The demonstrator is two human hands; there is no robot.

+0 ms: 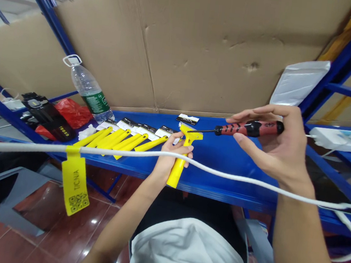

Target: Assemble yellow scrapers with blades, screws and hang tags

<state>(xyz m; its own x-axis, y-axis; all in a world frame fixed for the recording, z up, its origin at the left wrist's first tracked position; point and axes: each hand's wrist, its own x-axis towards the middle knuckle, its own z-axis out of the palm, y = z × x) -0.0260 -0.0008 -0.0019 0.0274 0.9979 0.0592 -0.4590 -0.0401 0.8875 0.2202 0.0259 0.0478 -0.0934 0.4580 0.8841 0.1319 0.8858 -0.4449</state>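
My left hand (173,152) is closed around a yellow scraper (176,171), its handle pointing down toward me and its wide head up. In my right hand (283,148) lies a red and black screwdriver (248,128), held level with the thumb below and the fingers above the handle. The screwdriver's thin shaft reaches left to the scraper's head; its tip meets the head there, though the exact contact is too small to make out. To the left, several more yellow scrapers (123,142) lie in a row with black and white cards at their far ends.
A white cable (221,174) crosses in front, with a yellow tag (75,183) hanging from it. The blue shelf (217,153) also bears a small card (188,119), a large plastic bottle (93,92) and a black bottle (48,117). Cardboard (204,46) stands behind.
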